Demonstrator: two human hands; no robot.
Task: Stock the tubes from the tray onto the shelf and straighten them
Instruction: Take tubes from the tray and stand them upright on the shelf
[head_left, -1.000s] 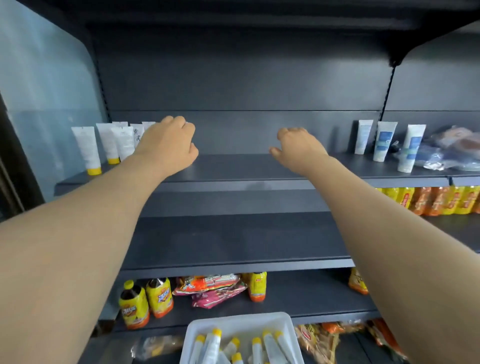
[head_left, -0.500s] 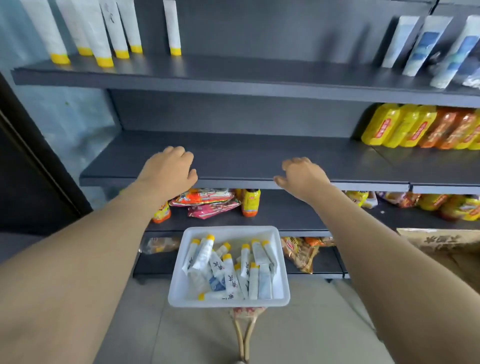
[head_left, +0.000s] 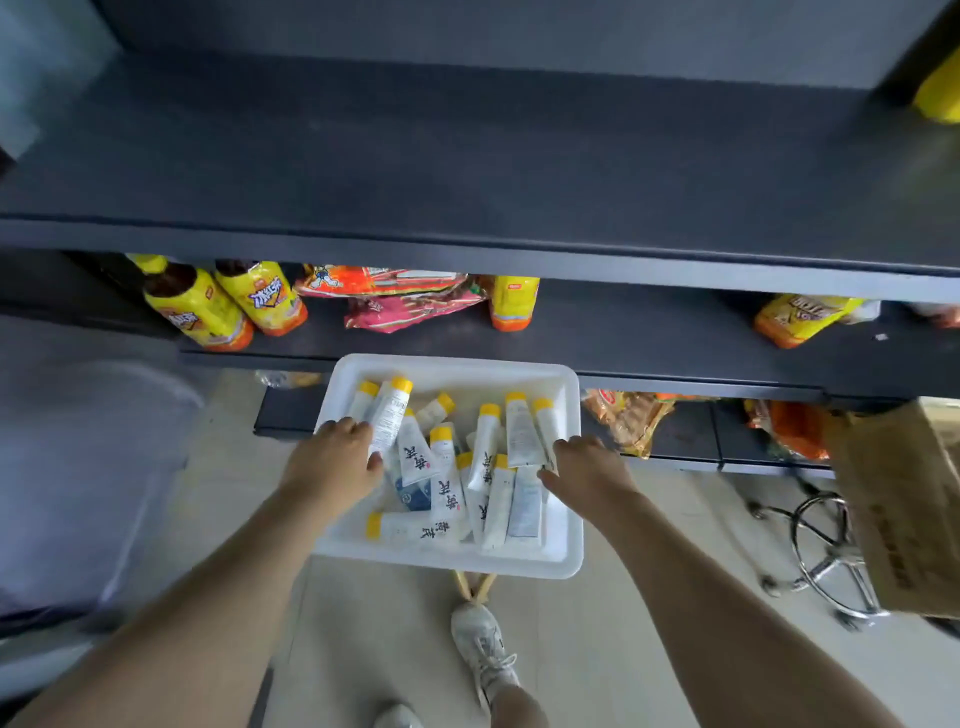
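Note:
A white tray (head_left: 569, 525) stands below the shelves and holds several white tubes with yellow caps (head_left: 447, 493), lying jumbled. My left hand (head_left: 332, 465) is at the tray's left side, its fingers and thumb pinching the lower end of a tube (head_left: 390, 415). On the right side of the tray, my right hand (head_left: 589, 470) pinches the lower end of another tube (head_left: 546, 428). Above it all, the wide dark shelf (head_left: 467, 156) is bare; no tubes on it are in view.
Yellow drink bottles (head_left: 200, 309) and snack packets (head_left: 400, 299) sit on the lower shelf behind the tray. A cardboard box (head_left: 904, 509) and a chrome chair base (head_left: 831, 556) are at the right. My shoe (head_left: 483, 649) is on the pale floor beneath the tray.
Both hands dropped from the middle shelf's edge down into the tray and closed on tubes. The view tilted downward, so the upper shelf with its standing tubes is out of sight.

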